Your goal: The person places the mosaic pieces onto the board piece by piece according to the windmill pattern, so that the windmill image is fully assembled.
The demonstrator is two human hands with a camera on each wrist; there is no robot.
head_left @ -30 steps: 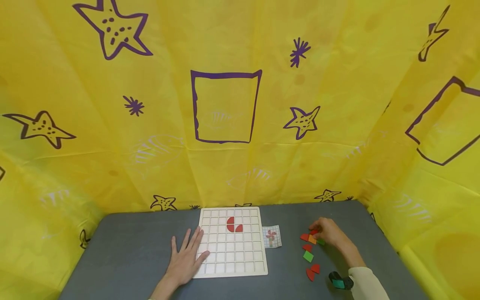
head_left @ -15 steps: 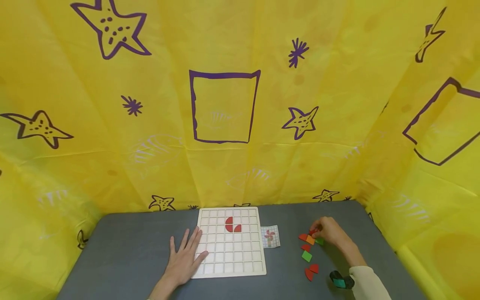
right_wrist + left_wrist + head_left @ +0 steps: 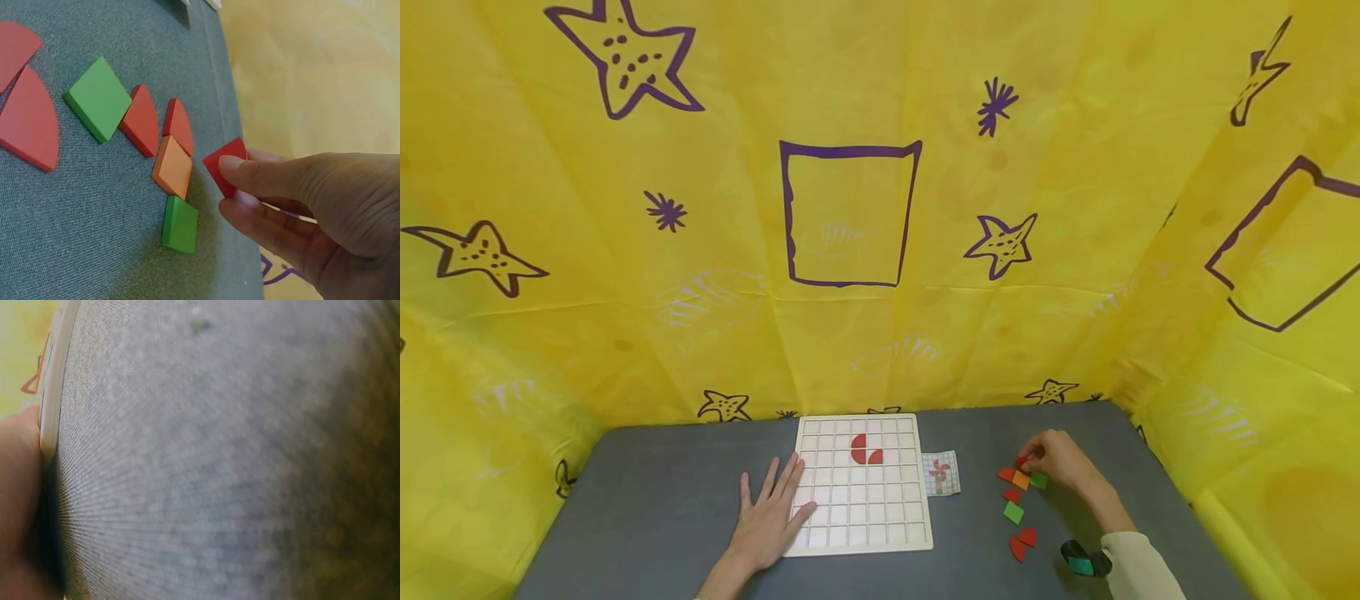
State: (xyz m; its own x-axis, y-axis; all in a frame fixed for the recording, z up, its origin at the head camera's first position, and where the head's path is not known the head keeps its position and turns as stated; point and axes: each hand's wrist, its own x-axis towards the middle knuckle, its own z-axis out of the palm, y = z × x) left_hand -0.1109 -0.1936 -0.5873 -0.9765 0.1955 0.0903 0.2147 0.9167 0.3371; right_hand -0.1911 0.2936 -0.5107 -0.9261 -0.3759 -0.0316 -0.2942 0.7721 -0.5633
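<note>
In the right wrist view my right hand (image 3: 294,200) pinches a red quarter-circle tile (image 3: 219,164) between thumb and fingers, raised off the table. Beside it lie an orange square tile (image 3: 172,167), a green square tile (image 3: 181,225) and more red quarter-circle tiles (image 3: 141,122). My left hand (image 3: 765,523) lies flat with fingers spread, its fingertips and thumb on the left edge of the white grid board (image 3: 880,517). Three red quarter-circle pieces (image 3: 859,456) sit in the upper cells of that board.
A small printed pattern card (image 3: 941,473) lies against the board's right side. Two red tiles (image 3: 1022,545) and another green square tile (image 3: 1013,512) are nearer the front of the grey table (image 3: 647,508). A yellow curtain (image 3: 850,350) stands behind and at both sides.
My right hand has lifted slightly up and away from the orange and green tiles, with the red tile in its fingers. My left hand has stayed on the board.
</note>
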